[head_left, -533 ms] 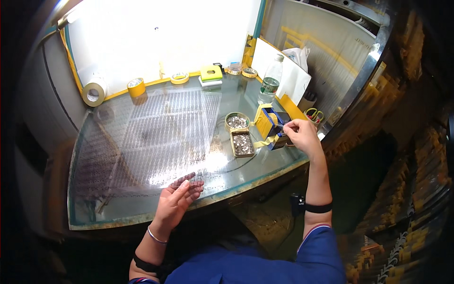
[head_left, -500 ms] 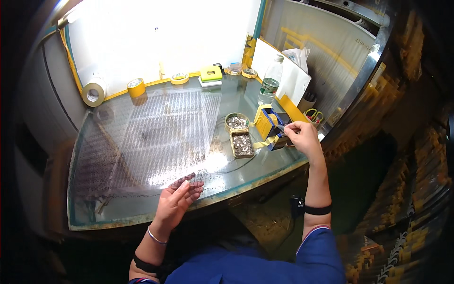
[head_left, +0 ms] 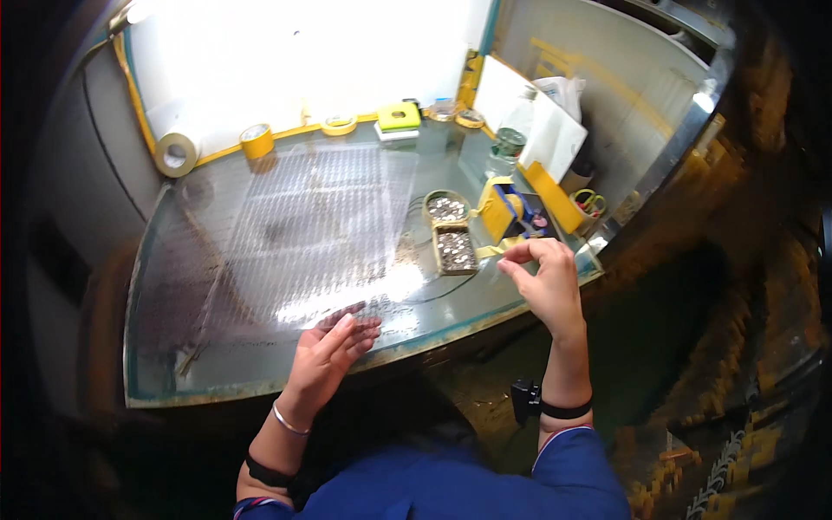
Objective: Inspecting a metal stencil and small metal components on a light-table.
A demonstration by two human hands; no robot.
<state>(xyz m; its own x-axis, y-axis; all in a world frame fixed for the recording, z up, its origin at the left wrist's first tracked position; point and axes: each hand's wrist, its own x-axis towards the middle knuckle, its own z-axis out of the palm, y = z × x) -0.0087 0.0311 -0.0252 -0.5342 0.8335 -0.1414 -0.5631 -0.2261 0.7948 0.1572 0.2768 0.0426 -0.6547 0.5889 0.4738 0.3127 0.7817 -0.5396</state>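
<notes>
A large clear film sheet (head_left: 312, 221), printed with rows of fine dark marks, lies across the glass tabletop. My left hand (head_left: 328, 354) grips its near edge between thumb and fingers; the fingertips show through the film. My right hand (head_left: 548, 279) is raised over the table's front right edge with thumb and fingertips pinched together. Whatever is in that pinch is too small to make out. Just beyond it stands a blue and yellow tape dispenser (head_left: 501, 212). Beside the dispenser sit a round tin (head_left: 446, 206) and a rectangular tin (head_left: 456, 251), both full of small shiny pieces.
Tape rolls (head_left: 256, 140) and a lime-green hole punch (head_left: 399, 117) line the back edge before a bright white panel (head_left: 303, 69). A clear bottle (head_left: 513, 130) stands at back right, near a cup with scissors (head_left: 589, 204). The glass table's front edge (head_left: 416, 351) runs near my body.
My right hand has come away from the tape dispenser, toward me, fingers still pinched. My left hand stays at the sheet's near edge. The whole view has shifted slightly.
</notes>
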